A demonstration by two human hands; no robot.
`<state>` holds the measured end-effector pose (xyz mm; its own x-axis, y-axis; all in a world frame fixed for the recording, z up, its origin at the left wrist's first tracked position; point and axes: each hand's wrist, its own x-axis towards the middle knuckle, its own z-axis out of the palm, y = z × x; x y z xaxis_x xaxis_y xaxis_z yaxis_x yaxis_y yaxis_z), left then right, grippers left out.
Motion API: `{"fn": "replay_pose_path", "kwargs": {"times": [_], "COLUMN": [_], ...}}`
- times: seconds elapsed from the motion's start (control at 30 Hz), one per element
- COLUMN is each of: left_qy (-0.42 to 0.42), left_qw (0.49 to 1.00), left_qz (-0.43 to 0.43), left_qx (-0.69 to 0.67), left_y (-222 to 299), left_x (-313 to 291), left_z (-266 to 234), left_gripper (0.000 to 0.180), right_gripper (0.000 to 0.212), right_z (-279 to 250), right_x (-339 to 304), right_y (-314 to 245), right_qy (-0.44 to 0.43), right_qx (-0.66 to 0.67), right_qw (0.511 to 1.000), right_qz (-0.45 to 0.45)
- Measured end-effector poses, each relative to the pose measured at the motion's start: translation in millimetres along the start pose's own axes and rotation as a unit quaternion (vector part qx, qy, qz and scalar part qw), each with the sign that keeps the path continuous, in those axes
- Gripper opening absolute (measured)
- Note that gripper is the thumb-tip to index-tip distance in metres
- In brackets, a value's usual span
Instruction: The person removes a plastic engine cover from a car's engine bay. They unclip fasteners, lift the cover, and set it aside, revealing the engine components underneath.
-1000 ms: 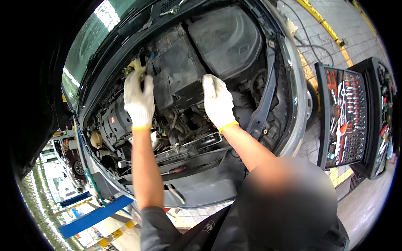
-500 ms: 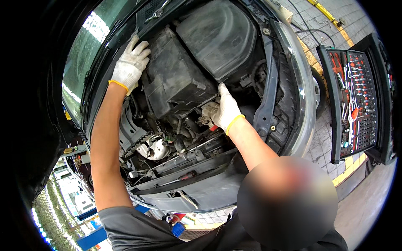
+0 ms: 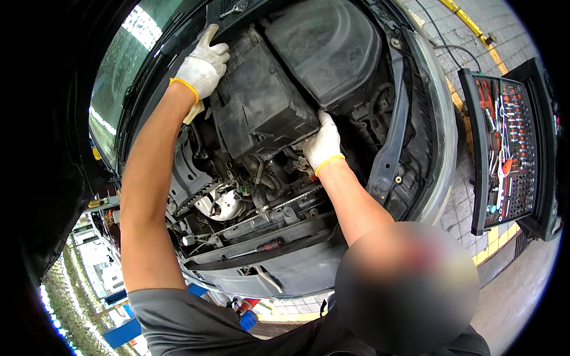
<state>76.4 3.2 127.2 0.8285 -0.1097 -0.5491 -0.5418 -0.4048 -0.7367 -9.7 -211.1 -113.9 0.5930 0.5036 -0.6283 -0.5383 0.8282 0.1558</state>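
A dusty black plastic box (image 3: 261, 95) sits tilted in the middle of the engine bay, beside a large rounded black cover (image 3: 323, 50). My left hand (image 3: 203, 68), in a white knit glove with a yellow cuff, is at the box's far left edge. Its index finger points out toward the windshield, while the other fingers bend against the box, their tips hidden. At the near right corner, my right hand (image 3: 325, 145), gloved alike, grips the box. The thumb lies along the corner and the fingers reach under the near edge, mostly out of sight.
Hoses, a silver metal part (image 3: 224, 204) and the front crossmember surround the box. A screwdriver (image 3: 268, 244) lies along the front panel, a ratchet (image 3: 239, 6) near the windshield. To the right, beyond the fender, stands an open tool drawer (image 3: 513, 154) of sockets and wrenches.
The whole view has shifted slightly. My left hand has slid toward the windshield, its index finger now stretched out. My right hand's fingers have gone further under the box's near edge.
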Motion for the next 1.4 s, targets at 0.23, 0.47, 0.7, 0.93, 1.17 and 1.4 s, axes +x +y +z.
{"fn": "replay_pose_path", "kwargs": {"times": [0.23,0.47,0.7,0.93,1.17,1.4], "left_qy": [0.036,0.081,0.035,0.127,0.184,0.028], "left_qw": [0.998,0.996,0.998,0.989,0.981,0.998], "left_qz": [0.023,0.024,0.026,0.07,0.061,0.001], "left_qx": [0.055,-0.007,0.051,-0.022,-0.021,0.049], "left_y": [-6.7,-11.6,-9.2,-12.5,-11.5,3.2], "left_x": [-1.8,0.5,0.2,-5.2,2.3,-0.6], "left_z": [-4.3,17.1,13.8,16.3,26.0,-1.6], "left_gripper": [0.025,0.021,0.022,0.018,0.022,0.026], "right_gripper": [0.06,0.053,0.056,0.063,0.049,0.031], "right_z": [0.6,-13.2,-6.8,-13.1,-18.3,-27.1], "right_x": [25.0,30.9,7.6,4.3,8.0,40.2], "right_y": [9.6,15.1,8.6,16.2,-15.7,-29.3], "right_qy": [0.149,0.197,0.175,0.131,0.018,0.095], "right_qx": [-0.148,-0.253,-0.223,-0.177,-0.129,-0.463], "right_qw": [0.974,0.941,0.956,0.971,0.991,0.879], "right_qz": [-0.086,-0.112,-0.079,-0.096,0.023,-0.06]}}
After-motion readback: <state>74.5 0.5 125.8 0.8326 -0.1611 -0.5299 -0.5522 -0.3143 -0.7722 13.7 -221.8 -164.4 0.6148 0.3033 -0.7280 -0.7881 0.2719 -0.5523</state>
